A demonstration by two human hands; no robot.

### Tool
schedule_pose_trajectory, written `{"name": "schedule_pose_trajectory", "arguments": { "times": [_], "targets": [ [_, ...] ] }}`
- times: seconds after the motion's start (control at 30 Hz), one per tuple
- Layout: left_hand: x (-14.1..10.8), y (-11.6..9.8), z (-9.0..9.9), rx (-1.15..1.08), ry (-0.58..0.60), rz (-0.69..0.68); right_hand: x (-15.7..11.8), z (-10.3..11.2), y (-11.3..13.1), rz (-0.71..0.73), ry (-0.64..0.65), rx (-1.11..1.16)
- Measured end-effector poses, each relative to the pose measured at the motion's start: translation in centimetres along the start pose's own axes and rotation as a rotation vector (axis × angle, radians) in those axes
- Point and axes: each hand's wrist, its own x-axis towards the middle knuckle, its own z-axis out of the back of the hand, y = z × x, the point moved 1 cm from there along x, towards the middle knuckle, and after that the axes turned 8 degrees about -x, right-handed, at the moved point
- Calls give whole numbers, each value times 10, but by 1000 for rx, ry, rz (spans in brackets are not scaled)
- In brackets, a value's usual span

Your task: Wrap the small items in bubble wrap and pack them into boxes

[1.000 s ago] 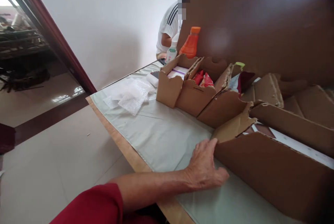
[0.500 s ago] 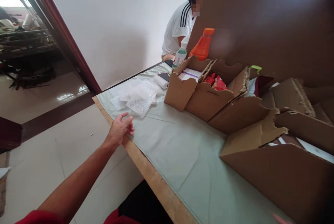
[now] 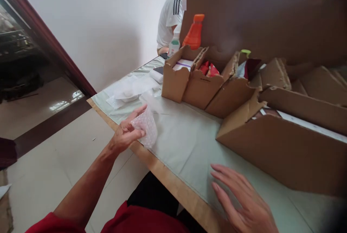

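My left hand (image 3: 126, 133) pinches a small bubble wrap bag (image 3: 148, 126) between thumb and fingers, just above the near edge of the table (image 3: 179, 139). Behind it lies a loose heap of clear bubble wrap pieces (image 3: 127, 88). Over the front part of the table, at the lower right, my right hand (image 3: 244, 200) hangs with its fingers apart and nothing in them. The closest thing to it is the large cardboard box (image 3: 282, 149) at the right.
A row of cardboard bins (image 3: 202, 90) lines the back, holding red packets (image 3: 210, 69) and white boxes. Behind them stand an orange bottle (image 3: 194, 32) and a white-capped bottle (image 3: 174, 45). A person in a white shirt (image 3: 169, 16) sits past a tall cardboard panel (image 3: 260, 16).
My left hand has taken a bubble wrap bag from the heap and brought it nearer. My right hand has come into view from the lower right. The camera view has shifted.
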Motion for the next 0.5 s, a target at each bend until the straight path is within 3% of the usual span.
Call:
{"name": "schedule_pose_trajectory", "arguments": {
  "times": [0.13,0.27,0.4,0.5],
  "targets": [
    [-35,-11,-37,-75,284,111,33,0,26,-191,-5,132],
    [-62,-6,-71,-242,602,377,24,-3,7,-455,90,296],
    [-86,0,-103,-521,859,655,-2,5,-13,-361,208,346],
    [-100,3,-116,-445,1005,855,-2,13,-10,-203,329,320]
  ]
}}
